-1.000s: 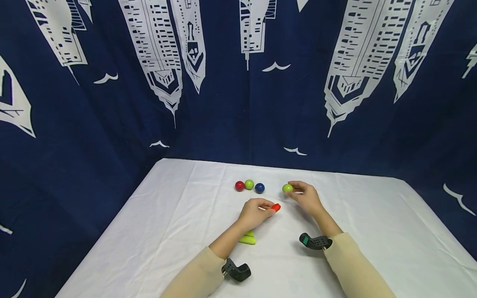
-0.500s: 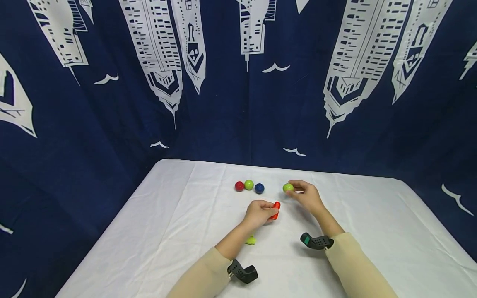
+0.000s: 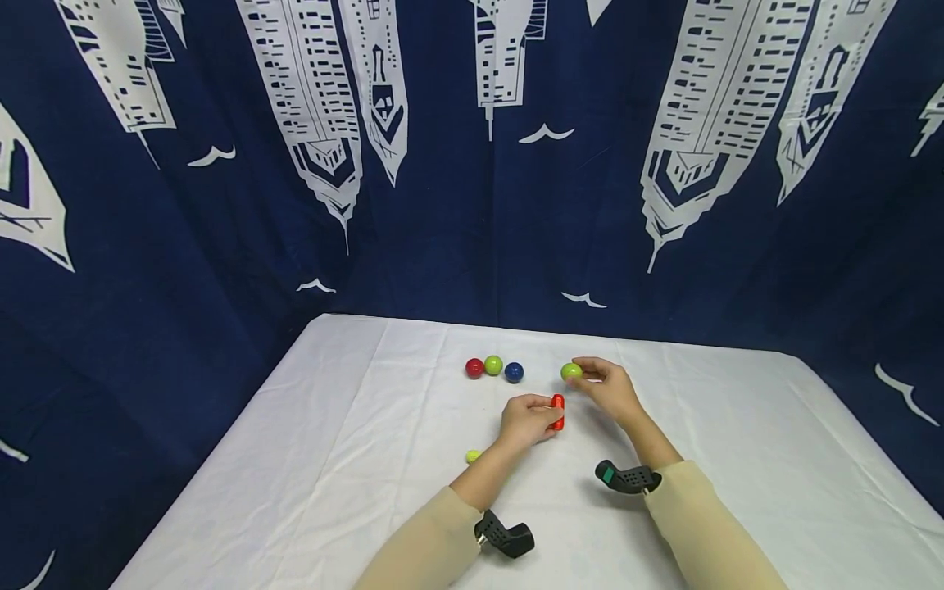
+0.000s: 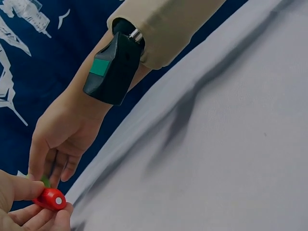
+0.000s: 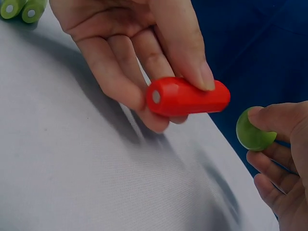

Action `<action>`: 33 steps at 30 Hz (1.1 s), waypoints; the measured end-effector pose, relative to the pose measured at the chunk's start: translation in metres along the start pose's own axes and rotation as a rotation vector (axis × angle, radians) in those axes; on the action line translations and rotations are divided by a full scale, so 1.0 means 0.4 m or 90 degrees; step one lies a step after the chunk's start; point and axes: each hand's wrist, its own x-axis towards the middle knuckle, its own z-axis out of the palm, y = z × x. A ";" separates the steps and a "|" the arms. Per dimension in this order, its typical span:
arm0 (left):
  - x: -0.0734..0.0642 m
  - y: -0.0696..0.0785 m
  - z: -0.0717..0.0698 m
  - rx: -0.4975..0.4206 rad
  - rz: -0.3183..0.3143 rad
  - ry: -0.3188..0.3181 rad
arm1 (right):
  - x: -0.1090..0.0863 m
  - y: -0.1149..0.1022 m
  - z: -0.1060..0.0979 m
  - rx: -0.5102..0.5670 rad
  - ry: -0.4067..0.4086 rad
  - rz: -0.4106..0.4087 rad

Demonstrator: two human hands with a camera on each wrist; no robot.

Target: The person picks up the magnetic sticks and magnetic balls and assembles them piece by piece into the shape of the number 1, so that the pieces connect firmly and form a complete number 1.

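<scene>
My left hand (image 3: 527, 421) pinches a red rod (image 5: 187, 97) between thumb and fingers; a small pale disc shows in the rod's end. In the head view the rod stands roughly upright, just in front of the right hand. Thumb and fingertips of my right hand (image 3: 608, 391) pinch a green ball (image 5: 255, 130). Rod and ball are apart in the right wrist view. In the left wrist view the red rod (image 4: 50, 198) hides most of the green ball.
A red ball (image 3: 474, 368), a green ball (image 3: 493, 365) and a blue ball (image 3: 514, 373) sit in a row on the white-covered table (image 3: 354, 410). Two green rods (image 5: 32, 10) lie close together, mostly hidden by the left forearm in the head view. A dark patterned curtain (image 3: 457, 229) hangs behind.
My left hand has moved right and closer to the right hand, turning the red rod from slanted to nearly upright. The right hand has barely moved with its green ball.
</scene>
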 end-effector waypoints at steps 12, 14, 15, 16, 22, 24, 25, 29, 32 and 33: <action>0.013 -0.017 0.043 -0.025 -0.014 0.026 | -0.010 0.000 0.002 0.030 -0.002 0.016; 0.016 -0.018 0.046 -0.033 -0.019 0.027 | -0.011 0.001 0.002 0.030 0.000 0.018; 0.017 -0.019 0.047 -0.033 -0.018 0.028 | -0.011 0.002 0.003 0.028 0.000 0.016; 0.019 -0.020 0.049 -0.036 -0.019 0.028 | -0.011 0.002 0.003 0.028 -0.001 0.017; 0.027 -0.019 0.062 -0.057 -0.026 0.026 | -0.013 0.005 0.003 0.027 -0.009 0.025; 0.030 -0.018 0.067 -0.055 -0.022 0.027 | -0.014 0.005 0.002 0.027 -0.009 0.025; 0.032 -0.017 0.069 -0.053 -0.019 0.027 | -0.014 0.005 0.002 0.027 -0.009 0.024; 0.039 -0.014 0.073 -0.045 -0.017 0.038 | -0.013 0.007 0.001 0.027 -0.004 0.028; 0.044 -0.013 0.073 -0.047 -0.021 0.042 | -0.012 0.009 0.002 0.031 0.000 0.034; 0.045 -0.013 0.073 -0.046 -0.024 0.042 | -0.012 0.010 0.002 0.031 -0.001 0.032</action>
